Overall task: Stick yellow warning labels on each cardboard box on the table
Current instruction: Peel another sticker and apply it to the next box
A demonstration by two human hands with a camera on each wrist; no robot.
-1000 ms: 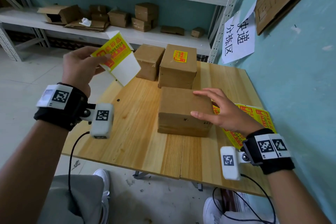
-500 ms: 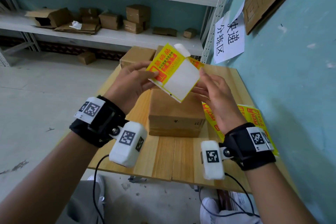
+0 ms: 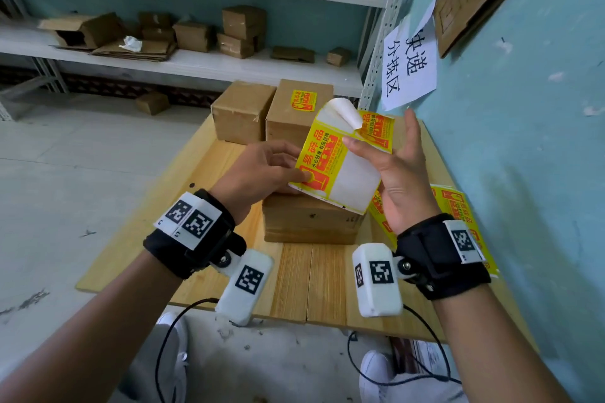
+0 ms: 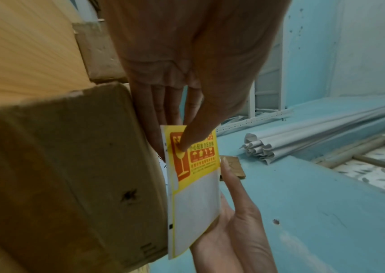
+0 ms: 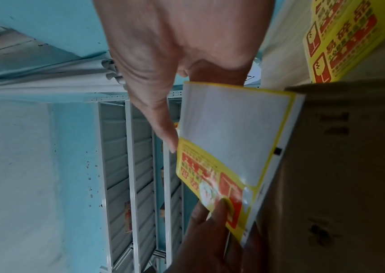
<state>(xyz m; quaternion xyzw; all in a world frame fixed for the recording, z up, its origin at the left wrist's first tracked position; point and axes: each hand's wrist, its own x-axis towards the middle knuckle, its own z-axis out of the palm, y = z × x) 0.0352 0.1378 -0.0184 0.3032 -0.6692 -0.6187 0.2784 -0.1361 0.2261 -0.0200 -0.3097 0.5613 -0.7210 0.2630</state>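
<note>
A backing sheet of yellow warning labels (image 3: pixel 330 170) hangs over the near cardboard box (image 3: pixel 311 219), its top corner curled back. My left hand (image 3: pixel 299 170) pinches the sheet's lower left corner, thumb on the printed label (image 4: pixel 182 147). My right hand (image 3: pixel 366 154) holds the sheet's right edge, with the thumb on the front and the fingers behind. In the right wrist view the sheet (image 5: pixel 228 138) sits beside the box (image 5: pixel 338 166). Behind stand a plain box (image 3: pixel 242 114) and a box (image 3: pixel 288 127) bearing a yellow label (image 3: pixel 303 100).
A strip of more yellow labels (image 3: pixel 458 206) lies on the wooden table (image 3: pixel 294 271) by the blue wall at the right. White shelves (image 3: pixel 196 62) with small boxes run behind the table. A paper sign (image 3: pixel 409 65) hangs on the wall.
My left hand brought the sheet from the upper left to above the near box. My right hand left the box top and took the sheet's right edge.
</note>
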